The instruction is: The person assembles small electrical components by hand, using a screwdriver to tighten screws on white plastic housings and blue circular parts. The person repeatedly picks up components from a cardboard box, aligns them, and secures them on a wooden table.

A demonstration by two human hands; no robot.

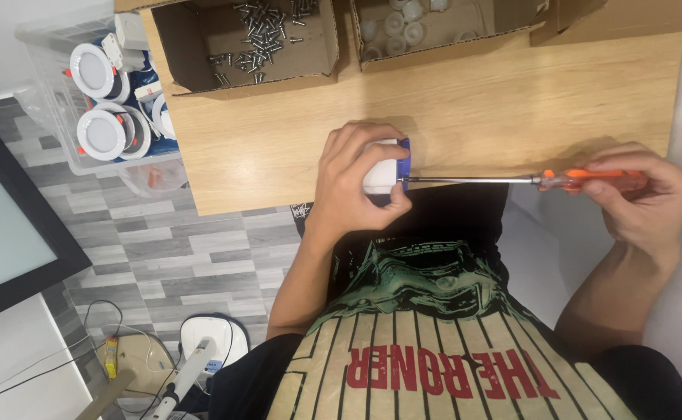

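Item: white lamp housing (378, 173), clasped in left hand (353, 183) at table edge (279, 198). Orange-handled screwdriver (512, 180), gripped by right hand (640, 198), tip set against housing; shaft is best kept level and square.

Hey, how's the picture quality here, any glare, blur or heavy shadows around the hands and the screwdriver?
Head view: lighting is even and soft; the left hand and right hand cast only faint shadows on the wooden table. The screwdriver shaft shows a thin bright glint. Focus is sharp at the centre; the box of screws looks slightly soft, and the edges bend a little from the wide lens.
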